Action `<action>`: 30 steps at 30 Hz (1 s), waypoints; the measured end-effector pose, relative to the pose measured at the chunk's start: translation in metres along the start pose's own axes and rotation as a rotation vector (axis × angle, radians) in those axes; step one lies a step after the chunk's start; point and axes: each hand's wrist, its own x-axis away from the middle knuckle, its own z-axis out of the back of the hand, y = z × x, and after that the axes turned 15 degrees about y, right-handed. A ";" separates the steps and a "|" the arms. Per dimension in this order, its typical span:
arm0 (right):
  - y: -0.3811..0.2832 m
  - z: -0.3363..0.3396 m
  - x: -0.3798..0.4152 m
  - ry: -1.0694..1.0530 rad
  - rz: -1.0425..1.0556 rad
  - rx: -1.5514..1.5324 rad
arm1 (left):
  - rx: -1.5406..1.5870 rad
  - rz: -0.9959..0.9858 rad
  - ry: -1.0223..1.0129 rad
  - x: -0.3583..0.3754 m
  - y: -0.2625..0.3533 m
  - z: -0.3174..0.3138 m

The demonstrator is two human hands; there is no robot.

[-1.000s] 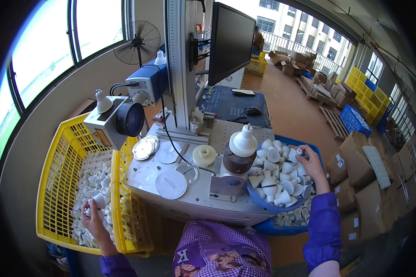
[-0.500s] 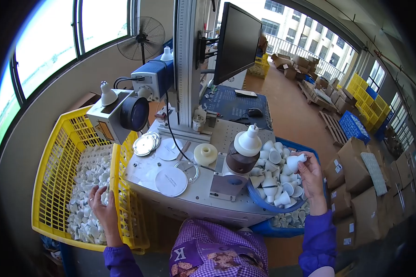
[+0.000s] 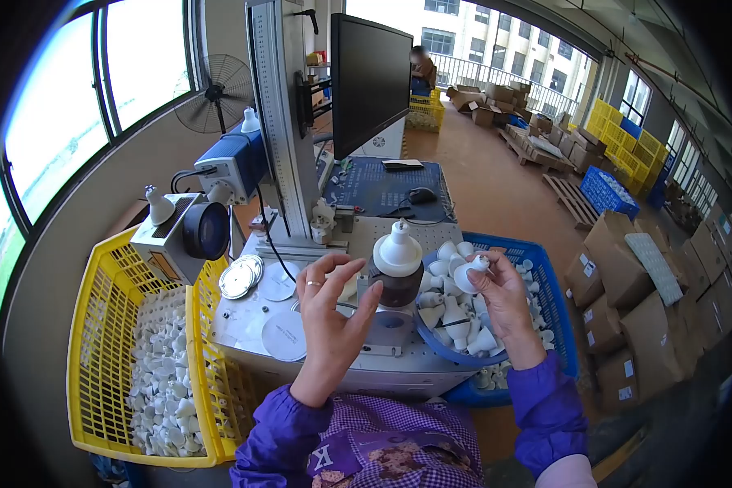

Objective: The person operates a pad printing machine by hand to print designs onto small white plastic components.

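Note:
My right hand (image 3: 508, 305) grips a white lamp housing (image 3: 466, 278) with a pronged base, over a round blue basin (image 3: 500, 355) heaped with similar housings. Another white lamp housing (image 3: 398, 250) stands upright, prongs up, on a dark round holder (image 3: 396, 289) between my hands. Just left of that holder, my left hand (image 3: 333, 305) is raised with thumb and fingers apart, holding nothing. It partly covers a pale ring-shaped piece on the metal worktable (image 3: 256, 325). A laser-like head with a dark round lens (image 3: 206, 230) hangs at the left.
A yellow crate (image 3: 130, 443) full of white housings stands at left. The basin rests on a blue crate (image 3: 557, 325). Round discs (image 3: 285, 335), a column (image 3: 281, 122) and a monitor (image 3: 370, 85) are at the table. Cardboard boxes (image 3: 618, 268) line the right; a person (image 3: 421, 69) sits far back.
My left hand has moved from over the yellow crate to beside the holder. My right hand has brought its lamp housing left, closer to the holder. The camera view has shifted.

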 end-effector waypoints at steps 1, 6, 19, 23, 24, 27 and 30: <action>-0.003 -0.005 -0.001 -0.002 0.002 -0.003 | -0.009 -0.014 0.004 -0.011 0.004 -0.014; -0.022 -0.037 -0.009 0.014 0.153 -0.009 | -0.081 -0.063 -0.100 -0.040 0.000 -0.057; 0.000 -0.091 -0.030 -0.264 0.147 0.139 | 0.468 0.545 0.018 0.001 -0.023 0.023; -0.004 -0.089 -0.033 -0.310 0.183 0.192 | 0.497 0.625 -0.038 0.017 -0.026 0.027; -0.005 -0.089 -0.034 -0.337 0.158 0.176 | 0.519 0.666 -0.048 0.021 -0.024 0.026; -0.003 -0.087 -0.036 -0.361 0.146 0.151 | 0.561 0.734 -0.074 0.026 -0.016 0.024; 0.000 -0.088 -0.034 -0.330 0.169 0.146 | 0.514 0.703 -0.117 0.034 -0.021 0.021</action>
